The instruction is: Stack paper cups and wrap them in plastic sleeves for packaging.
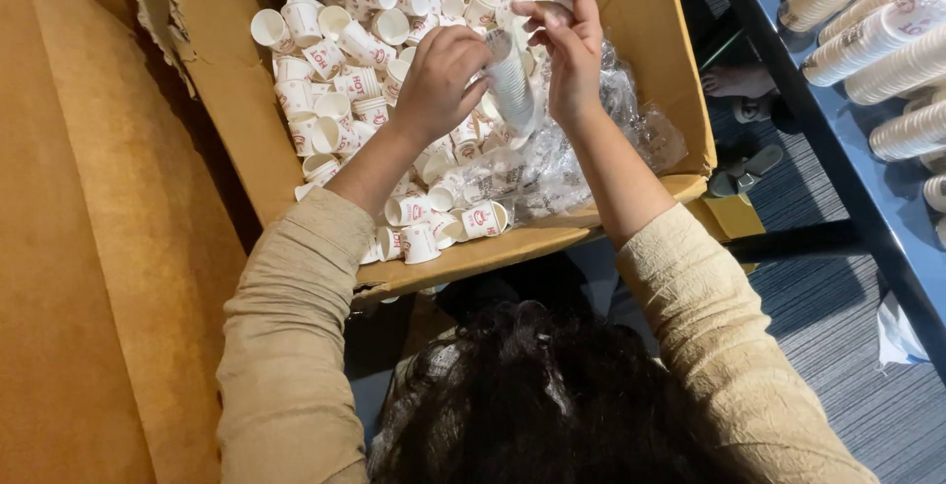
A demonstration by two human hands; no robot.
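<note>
Both hands (503,70) grip stacked cups (512,90), apparently plastic-sleeved.

This looks like a packing or stockroom corner of a small workplace rather than a home. The landmark is a large open cardboard box (645,31), torn along its left flap and heaped with loose small white paper cups (335,60) with red print, plus crumpled clear plastic wrap (591,149). Right of the box runs a dark blue table (867,178) loaded with long nested cup stacks (877,35). Between box and table lies grey ribbed carpet (847,316). Left of the box stand big tan cardboard sheets (89,247).
</note>
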